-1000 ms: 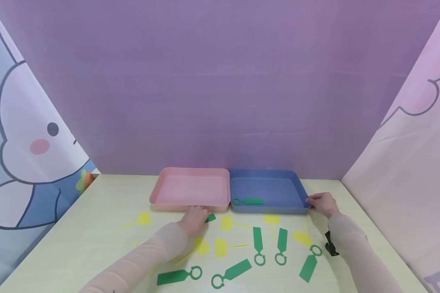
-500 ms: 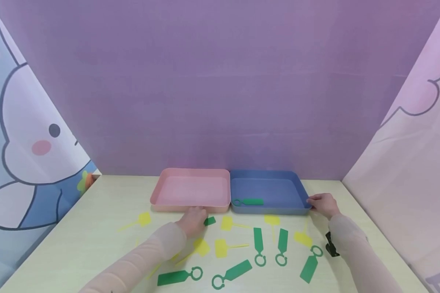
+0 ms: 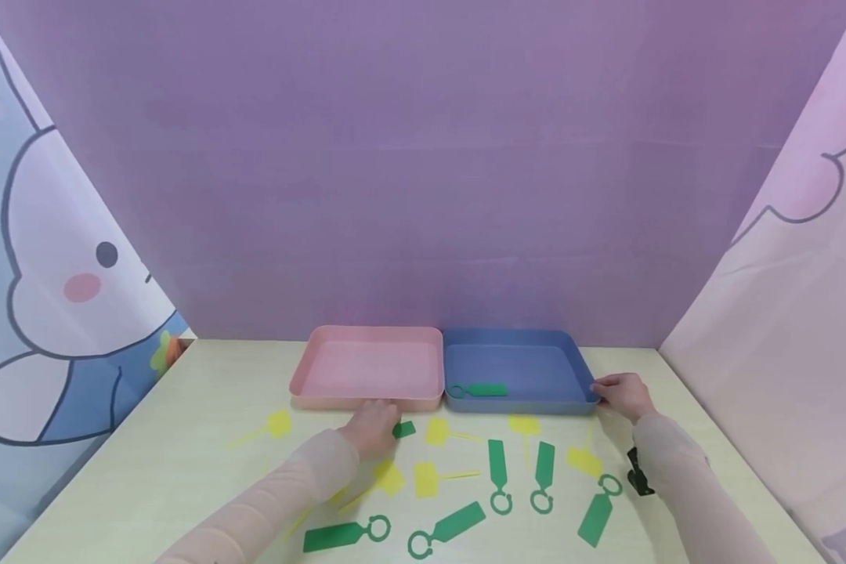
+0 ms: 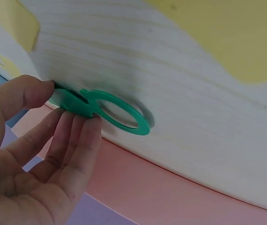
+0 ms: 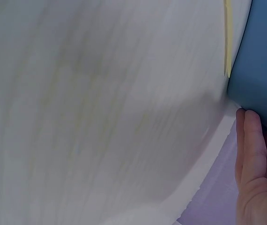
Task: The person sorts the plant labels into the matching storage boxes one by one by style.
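My left hand (image 3: 374,429) is in front of the pink tray (image 3: 374,368) and pinches a flat green tag with a ring end (image 4: 70,101) between thumb and fingertips. In the left wrist view its ring points away from the hand, close over the table. My right hand (image 3: 623,394) grips the front right corner of the blue tray (image 3: 522,360), thumb at the rim and fingers along the outside wall. Another green tag (image 3: 488,389) lies inside the blue tray near its front wall. The pink tray holds nothing.
Several green ring tags (image 3: 458,522) and several yellow tags with thin stems (image 3: 426,479) lie scattered on the pale wooden table (image 3: 204,407). A black object (image 3: 638,474) is partly behind the right sleeve. A purple backdrop (image 3: 423,172) stands behind the trays.
The green tag at my left hand has shifted slightly towards the table's front. Both hands otherwise keep their places, and the head view has moved a little.
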### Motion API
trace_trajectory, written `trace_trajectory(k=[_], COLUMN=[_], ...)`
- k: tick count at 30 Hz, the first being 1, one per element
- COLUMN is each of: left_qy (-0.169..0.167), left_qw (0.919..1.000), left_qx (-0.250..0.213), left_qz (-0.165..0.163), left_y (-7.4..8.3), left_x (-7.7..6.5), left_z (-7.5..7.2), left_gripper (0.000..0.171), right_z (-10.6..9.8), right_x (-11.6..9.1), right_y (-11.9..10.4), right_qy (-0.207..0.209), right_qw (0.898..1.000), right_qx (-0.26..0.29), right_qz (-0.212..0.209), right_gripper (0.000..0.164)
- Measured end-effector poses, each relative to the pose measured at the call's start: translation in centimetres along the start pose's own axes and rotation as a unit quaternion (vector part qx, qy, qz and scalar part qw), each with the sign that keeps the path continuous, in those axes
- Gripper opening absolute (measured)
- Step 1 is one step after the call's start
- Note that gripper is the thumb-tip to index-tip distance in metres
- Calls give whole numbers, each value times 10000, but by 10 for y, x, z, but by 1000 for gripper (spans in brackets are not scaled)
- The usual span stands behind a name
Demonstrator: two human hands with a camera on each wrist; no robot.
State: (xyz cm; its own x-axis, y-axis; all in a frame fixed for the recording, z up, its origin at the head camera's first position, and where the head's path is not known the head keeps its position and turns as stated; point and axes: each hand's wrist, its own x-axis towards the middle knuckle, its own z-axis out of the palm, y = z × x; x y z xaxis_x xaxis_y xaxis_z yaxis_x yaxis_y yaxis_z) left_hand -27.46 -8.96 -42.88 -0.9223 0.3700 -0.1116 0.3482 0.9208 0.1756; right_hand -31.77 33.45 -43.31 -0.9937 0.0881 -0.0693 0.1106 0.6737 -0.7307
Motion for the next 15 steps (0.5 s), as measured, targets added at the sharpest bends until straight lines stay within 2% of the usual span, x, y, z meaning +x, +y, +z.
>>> trace_trajectory(k=[6,12,15], left_qy=[-79,15,-6], left_qw=[9997,9995,9994], left_qx=[-231,-13,-20], left_qz=[-10,324,351], left_y=[-3,-1,1], left_x=[1,4,4], left_z=[-3,-4,-4], left_gripper=[7,8,10], right_z=[1,1,1], right_x=[0,-1,0], right_y=[-1,1,2], right_qy=[-30,4,0], right_qw=[9999,10000,10000], right_qx=[117,46,84], right_qz=[43,8,20], right_gripper=[32,32,32])
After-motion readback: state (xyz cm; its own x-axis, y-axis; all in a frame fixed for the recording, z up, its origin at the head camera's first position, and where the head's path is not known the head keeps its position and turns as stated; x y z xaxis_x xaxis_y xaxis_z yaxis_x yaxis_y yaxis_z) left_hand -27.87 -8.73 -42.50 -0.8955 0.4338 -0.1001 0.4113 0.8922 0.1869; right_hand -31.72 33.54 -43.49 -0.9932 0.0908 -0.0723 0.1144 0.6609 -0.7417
